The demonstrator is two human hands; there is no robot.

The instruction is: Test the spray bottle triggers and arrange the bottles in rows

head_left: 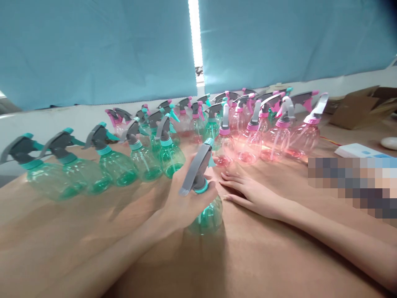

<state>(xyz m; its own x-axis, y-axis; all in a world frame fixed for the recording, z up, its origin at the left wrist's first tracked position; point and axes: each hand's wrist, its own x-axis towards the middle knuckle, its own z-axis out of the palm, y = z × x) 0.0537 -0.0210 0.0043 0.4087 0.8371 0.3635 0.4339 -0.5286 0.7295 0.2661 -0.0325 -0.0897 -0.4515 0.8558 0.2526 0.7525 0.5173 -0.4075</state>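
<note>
My left hand point(182, 198) is wrapped round the neck of a green spray bottle point(208, 217) with a grey and teal trigger head. That bottle stands upright near the middle of the table, its upper body partly hidden by my fingers. To its right my right hand point(248, 192) lies flat on the table with fingers stretched out, holding nothing. Just beyond that hand stand pink spray bottles point(248, 147) in a row. On the left is a row of green spray bottles point(119, 167), the nearest of them point(172, 157) close behind my left hand.
More pink and green bottles point(197, 124) crowd the back of the brown table point(149, 265). An open cardboard box point(356, 109) sits at the far right, with a white and blue box point(356, 151) in front of it. A blue curtain point(99, 49) hangs behind.
</note>
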